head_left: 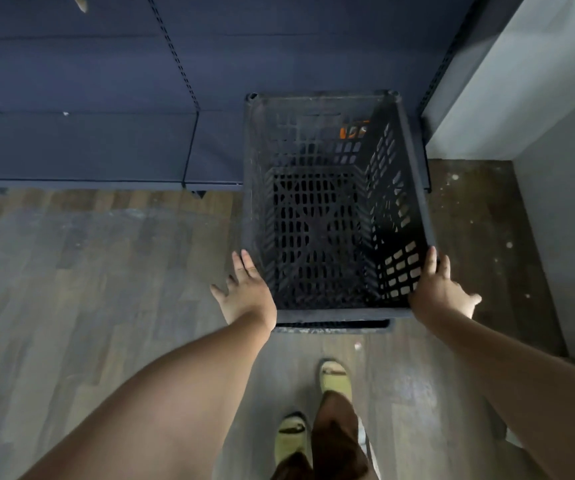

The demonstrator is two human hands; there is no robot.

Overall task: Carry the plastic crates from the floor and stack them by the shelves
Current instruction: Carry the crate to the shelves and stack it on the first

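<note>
Hands flank the black plastic crate (334, 209) by the dark shelves (106, 98): left hand (246, 292) and right hand (440, 289) lie spread flat against its near corners, not gripping. Uneven seating on the crate below (334, 325) could topple it.

Dim wood-plank floor (88, 271), dark blue shelving (81, 147), grey wall (563, 209) at right.

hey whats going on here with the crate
A person stands over a black plastic crate by the dark blue shelves. The left hand and right hand are open, flat against its near corners. Another crate's edge shows just beneath it, so it seems to sit on a stack.
</note>
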